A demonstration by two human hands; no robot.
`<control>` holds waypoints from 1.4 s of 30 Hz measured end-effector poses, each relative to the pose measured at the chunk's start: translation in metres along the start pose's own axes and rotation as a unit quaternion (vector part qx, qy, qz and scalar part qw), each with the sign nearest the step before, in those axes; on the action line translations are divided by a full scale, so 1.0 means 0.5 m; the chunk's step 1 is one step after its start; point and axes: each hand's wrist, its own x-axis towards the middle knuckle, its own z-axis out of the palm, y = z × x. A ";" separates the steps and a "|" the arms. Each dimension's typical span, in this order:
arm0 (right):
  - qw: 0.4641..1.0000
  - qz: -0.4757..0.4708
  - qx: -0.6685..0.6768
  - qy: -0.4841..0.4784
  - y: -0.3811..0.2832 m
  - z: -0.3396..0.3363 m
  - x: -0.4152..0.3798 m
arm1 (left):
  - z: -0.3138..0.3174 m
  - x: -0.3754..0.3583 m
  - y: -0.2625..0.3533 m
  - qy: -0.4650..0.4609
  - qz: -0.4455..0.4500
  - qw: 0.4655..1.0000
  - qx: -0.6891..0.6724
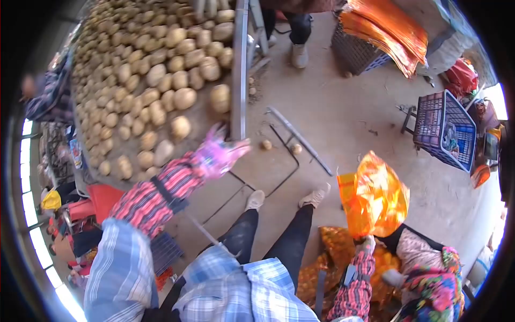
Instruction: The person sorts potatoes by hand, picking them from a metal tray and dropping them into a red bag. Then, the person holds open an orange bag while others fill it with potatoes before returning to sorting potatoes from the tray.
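Note:
A metal-edged table [239, 80] at the upper left is spread with many potatoes [156, 75]. By its near corner is my left hand [219, 154], in a pink and purple patterned glove. Its fingers stretch to the right with thumb and fingers apart, and no potato shows in it. My right hand [366, 244] is low on the right, closed round the bottom of a bright orange bag [374, 198]. The bag stands up above the hand, puffed and crinkled. Part of the right hand's fingers is hidden by the bag.
Filled orange bags [335, 247] stand by my right arm, beside a person in a flowered sleeve [437, 279]. A metal frame [300, 140] and two loose potatoes lie on the floor ahead. A blue crate [443, 131] and stacked orange bags [383, 32] are at right.

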 end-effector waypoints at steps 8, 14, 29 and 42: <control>0.886 -0.257 -0.358 -0.144 0.072 0.089 -0.372 | -0.201 0.095 0.226 -0.245 -0.181 0.782 -0.544; 0.735 -0.276 -0.548 -0.288 0.266 0.025 -0.355 | -0.123 0.217 0.546 -0.253 -0.410 0.257 -0.838; 0.924 0.056 -0.139 -0.352 0.055 0.338 -0.234 | -0.029 0.184 0.391 -0.175 -0.177 0.705 -0.664; 0.618 -0.548 -0.530 -0.192 0.140 0.498 -0.324 | -0.131 0.215 0.190 -0.019 -0.098 0.887 -0.452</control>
